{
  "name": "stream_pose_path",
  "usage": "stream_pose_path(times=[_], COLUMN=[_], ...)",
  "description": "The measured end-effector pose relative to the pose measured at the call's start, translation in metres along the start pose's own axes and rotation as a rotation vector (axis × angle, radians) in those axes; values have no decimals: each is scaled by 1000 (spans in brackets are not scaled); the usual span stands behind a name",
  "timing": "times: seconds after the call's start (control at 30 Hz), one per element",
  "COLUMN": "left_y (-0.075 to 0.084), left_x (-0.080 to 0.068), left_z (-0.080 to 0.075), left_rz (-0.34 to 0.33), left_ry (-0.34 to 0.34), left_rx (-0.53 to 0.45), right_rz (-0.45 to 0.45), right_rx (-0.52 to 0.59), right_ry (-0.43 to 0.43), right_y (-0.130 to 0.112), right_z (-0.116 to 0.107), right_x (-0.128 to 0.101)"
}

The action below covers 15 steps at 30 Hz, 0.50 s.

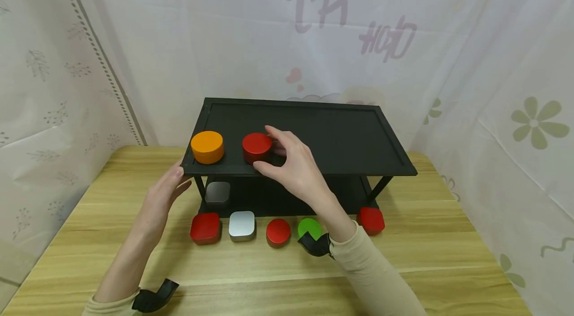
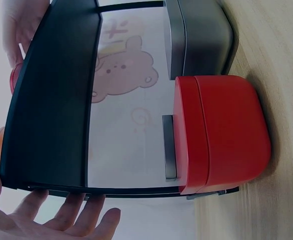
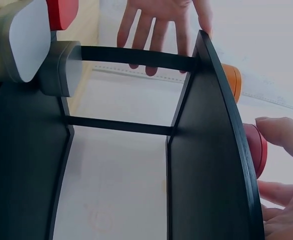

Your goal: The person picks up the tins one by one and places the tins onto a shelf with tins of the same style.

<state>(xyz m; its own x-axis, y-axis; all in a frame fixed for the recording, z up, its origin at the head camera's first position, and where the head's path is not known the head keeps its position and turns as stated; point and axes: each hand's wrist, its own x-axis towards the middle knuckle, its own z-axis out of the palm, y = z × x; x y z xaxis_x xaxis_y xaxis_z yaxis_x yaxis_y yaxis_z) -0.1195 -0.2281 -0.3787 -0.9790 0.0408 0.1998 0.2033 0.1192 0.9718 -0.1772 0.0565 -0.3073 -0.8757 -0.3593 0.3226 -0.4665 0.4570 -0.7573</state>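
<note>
Hands: right (image 1: 293,161) grips red tin (image 1: 257,147), left (image 1: 163,196) braces shelf (image 1: 314,131).

Orange tin (image 1: 207,146): sitting at the left near end of the top shelf. Grey tin (image 1: 217,192): sitting on the lower shelf, left end. Row lying on the wooden table (image 1: 426,251) near the rack, left to right: square red tin (image 1: 205,228), silver tin (image 1: 242,226), round red tin (image 1: 278,232), green tin (image 1: 309,228), second square red tin (image 1: 371,220). Patterned white curtains (image 1: 493,57) hanging at the far side and on both flanks.
</note>
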Motion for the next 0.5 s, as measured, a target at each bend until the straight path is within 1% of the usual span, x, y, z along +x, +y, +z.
stream_pose_path(times=[0.17,0.33,0.5], left_y=[-1,-2,-3], left_x=[0,1,1], left_z=[0,-1,-2], left_rz=[-13,-19,-4], left_ry=[-3,-5,-13], left_rx=[1,-8,-11], right_rz=[-31,-39,-57], right_rx=[-12,-27,-17], right_ry=[4,4,7], right_y=[3,5,8], right_z=[-5,-9,-13], right_x=[-10,-18,-25])
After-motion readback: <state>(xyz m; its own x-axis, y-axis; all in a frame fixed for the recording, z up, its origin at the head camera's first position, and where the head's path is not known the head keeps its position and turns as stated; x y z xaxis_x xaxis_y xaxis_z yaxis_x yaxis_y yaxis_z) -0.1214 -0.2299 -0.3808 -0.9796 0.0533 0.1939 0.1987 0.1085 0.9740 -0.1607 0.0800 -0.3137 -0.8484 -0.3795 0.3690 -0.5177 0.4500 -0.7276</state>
